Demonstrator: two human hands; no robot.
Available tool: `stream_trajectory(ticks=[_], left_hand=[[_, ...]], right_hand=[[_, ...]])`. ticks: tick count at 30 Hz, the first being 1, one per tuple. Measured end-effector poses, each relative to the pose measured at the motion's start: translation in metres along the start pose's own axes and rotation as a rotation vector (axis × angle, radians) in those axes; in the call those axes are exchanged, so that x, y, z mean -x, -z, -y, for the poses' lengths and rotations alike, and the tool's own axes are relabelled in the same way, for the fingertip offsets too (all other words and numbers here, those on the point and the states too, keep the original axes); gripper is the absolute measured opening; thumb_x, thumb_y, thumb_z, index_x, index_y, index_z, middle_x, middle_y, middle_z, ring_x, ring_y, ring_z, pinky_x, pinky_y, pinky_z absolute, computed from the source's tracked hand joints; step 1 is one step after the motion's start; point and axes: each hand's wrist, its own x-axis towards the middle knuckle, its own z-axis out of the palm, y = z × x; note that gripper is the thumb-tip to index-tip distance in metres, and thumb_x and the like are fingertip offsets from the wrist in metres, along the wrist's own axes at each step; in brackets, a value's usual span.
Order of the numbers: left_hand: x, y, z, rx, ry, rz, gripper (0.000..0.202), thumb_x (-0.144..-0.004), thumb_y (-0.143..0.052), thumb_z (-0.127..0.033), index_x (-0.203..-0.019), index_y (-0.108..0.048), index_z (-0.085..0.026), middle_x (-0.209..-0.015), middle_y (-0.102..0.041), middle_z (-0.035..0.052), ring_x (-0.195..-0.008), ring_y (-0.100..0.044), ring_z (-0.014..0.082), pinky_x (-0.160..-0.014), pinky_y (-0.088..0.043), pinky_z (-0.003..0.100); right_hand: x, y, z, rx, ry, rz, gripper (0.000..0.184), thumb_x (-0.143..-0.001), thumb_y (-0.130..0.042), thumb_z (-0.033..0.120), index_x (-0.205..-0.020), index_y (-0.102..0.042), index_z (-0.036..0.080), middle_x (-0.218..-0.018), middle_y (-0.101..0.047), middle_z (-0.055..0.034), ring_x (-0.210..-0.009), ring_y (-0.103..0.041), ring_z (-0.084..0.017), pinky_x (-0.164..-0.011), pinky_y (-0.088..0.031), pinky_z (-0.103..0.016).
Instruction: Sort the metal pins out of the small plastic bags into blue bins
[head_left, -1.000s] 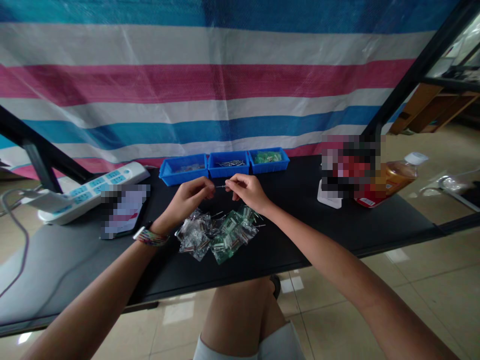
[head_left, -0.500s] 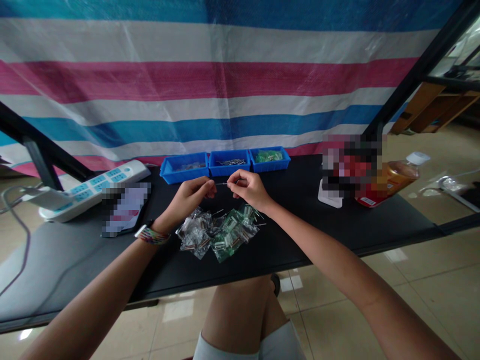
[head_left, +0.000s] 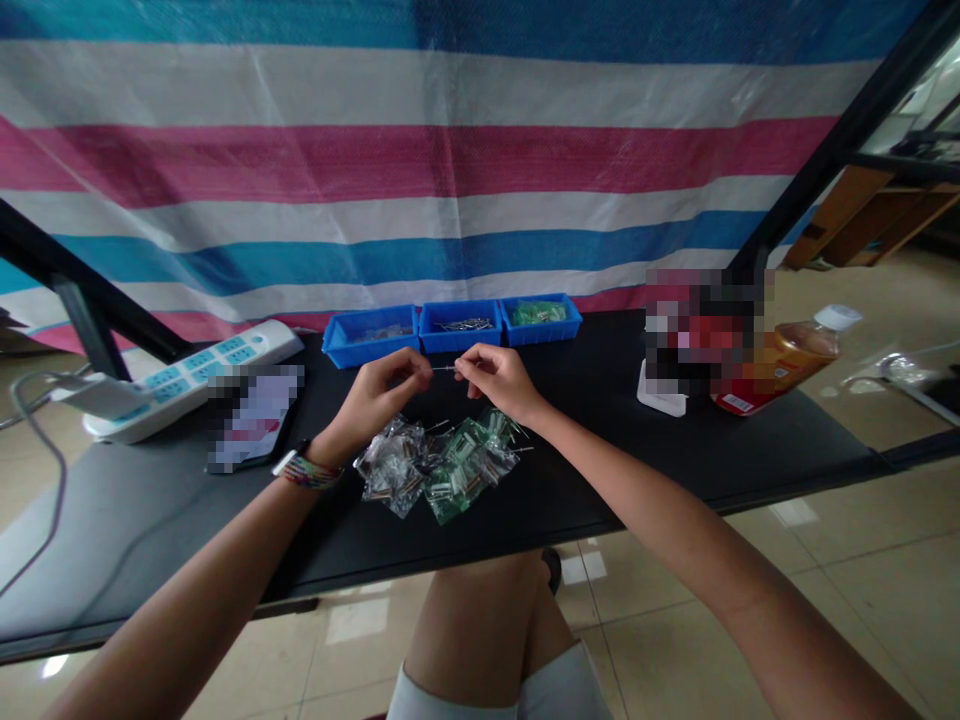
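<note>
A thin metal pin (head_left: 444, 368) stretches sideways between my two hands, just above the black table (head_left: 592, 400). My left hand (head_left: 390, 388) is closed, pinching its left end between thumb and fingers. My right hand (head_left: 496, 382) pinches the other end; both tips are hidden by the fingers. Below the hands lie a pile of clear plastic packets (head_left: 394, 465) and a pile of green packets (head_left: 465, 465), with small metal pieces in them. Several loose pins stick out around the piles.
Behind the hands stand three blue bins: a left bin (head_left: 360, 352), a middle bin (head_left: 457, 343) with metal pins, and a right bin (head_left: 544, 325) with green packets. A power strip (head_left: 195, 380) and a phone (head_left: 259, 420) lie left; a bottle (head_left: 795, 355) lies right.
Both hands stay almost in place with the pin between them. The whole view has shifted very slightly; nothing has been let go.
</note>
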Motion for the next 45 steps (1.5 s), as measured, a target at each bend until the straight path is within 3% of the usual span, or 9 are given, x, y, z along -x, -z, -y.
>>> stream_trajectory(ticks=[10, 15, 22, 24, 27, 31, 35, 42, 45], left_hand=[[0.000, -0.001, 0.000, -0.072, 0.023, 0.052, 0.045, -0.097, -0.066, -0.059, -0.081, -0.077, -0.018, -0.082, -0.078, 0.0081, -0.078, -0.070, 0.0223, -0.073, -0.054, 0.032], [0.000, 0.000, 0.000, -0.095, 0.036, 0.102, 0.042, -0.098, -0.063, -0.055, -0.086, -0.078, -0.018, -0.083, -0.079, 0.0081, -0.080, -0.072, 0.0231, -0.074, -0.055, 0.031], [0.000, 0.004, 0.003, -0.411, -0.093, 0.371, 0.016, -0.083, -0.065, -0.032, -0.072, -0.072, -0.022, -0.071, -0.073, 0.0015, -0.064, -0.066, 0.0185, -0.070, -0.050, 0.029], [0.001, 0.004, 0.004, -0.491, -0.143, 0.406, 0.011, -0.081, -0.068, -0.029, -0.071, -0.071, -0.024, -0.069, -0.071, -0.0002, -0.064, -0.066, 0.0177, -0.074, -0.049, 0.030], [0.001, 0.003, 0.006, -0.511, -0.180, 0.414, 0.003, -0.077, -0.070, -0.025, -0.074, -0.072, -0.025, -0.073, -0.072, -0.0004, -0.069, -0.066, 0.0183, -0.076, -0.049, 0.030], [0.001, 0.001, 0.011, -0.463, -0.149, 0.425, 0.004, -0.076, -0.070, -0.025, -0.075, -0.073, -0.025, -0.074, -0.072, 0.0010, -0.069, -0.065, 0.0189, -0.070, -0.050, 0.029], [0.000, -0.001, 0.014, -0.392, -0.074, 0.371, 0.007, -0.078, -0.070, -0.030, -0.080, -0.074, -0.024, -0.078, -0.074, 0.0017, -0.070, -0.068, 0.0193, -0.068, -0.052, 0.028], [-0.001, -0.004, 0.010, -0.145, -0.027, 0.116, 0.025, -0.091, -0.074, -0.044, -0.093, -0.076, -0.019, -0.089, -0.077, 0.0055, -0.083, -0.070, 0.0208, -0.079, -0.056, 0.031], [-0.001, -0.005, 0.007, -0.018, 0.012, 0.092, 0.029, -0.091, -0.077, -0.047, -0.092, -0.075, -0.018, -0.090, -0.077, 0.0065, -0.084, -0.070, 0.0206, -0.080, -0.056, 0.032]], right_hand=[[0.000, -0.001, 0.007, -0.031, -0.015, -0.043, 0.027, -0.076, -0.080, 0.039, -0.086, -0.064, 0.020, -0.083, -0.063, 0.0021, -0.055, -0.058, -0.009, -0.050, -0.050, -0.023], [-0.003, 0.003, 0.005, -0.028, 0.001, -0.068, 0.024, -0.076, -0.079, 0.037, -0.081, -0.061, 0.021, -0.076, -0.062, 0.0035, -0.052, -0.056, -0.009, -0.052, -0.050, -0.024], [-0.025, 0.021, -0.008, 0.119, 0.074, -0.405, 0.018, -0.084, -0.073, 0.037, -0.087, -0.068, 0.020, -0.085, -0.070, -0.0004, -0.053, -0.060, -0.009, -0.050, -0.048, -0.023], [-0.031, 0.030, -0.010, 0.208, 0.085, -0.408, 0.016, -0.087, -0.070, 0.032, -0.096, -0.074, 0.020, -0.098, -0.075, -0.0041, -0.054, -0.060, -0.009, -0.050, -0.047, -0.024], [-0.035, 0.042, -0.010, 0.313, 0.114, -0.381, 0.023, -0.090, -0.068, 0.026, -0.109, -0.078, 0.021, -0.113, -0.077, -0.0083, -0.071, -0.066, -0.014, -0.057, -0.050, -0.025], [-0.034, 0.045, -0.009, 0.406, 0.175, -0.429, 0.016, -0.090, -0.063, 0.017, -0.093, -0.079, 0.020, -0.100, -0.076, -0.0074, -0.091, -0.067, -0.021, -0.070, -0.052, -0.028], [-0.027, 0.032, -0.010, 0.441, 0.185, -0.329, 0.017, -0.088, -0.060, 0.012, -0.085, -0.076, 0.020, -0.090, -0.074, -0.0041, -0.080, -0.065, -0.018, -0.069, -0.048, -0.028], [-0.005, 0.003, -0.001, 0.328, 0.176, 0.089, 0.007, -0.085, -0.069, 0.019, -0.091, -0.072, 0.019, -0.094, -0.073, -0.0019, -0.061, -0.057, -0.011, -0.060, -0.043, -0.025], [0.000, -0.001, 0.003, 0.296, 0.179, 0.134, 0.005, -0.084, -0.070, 0.021, -0.089, -0.069, 0.019, -0.090, -0.072, -0.0008, -0.058, -0.055, -0.010, -0.058, -0.043, -0.025]])
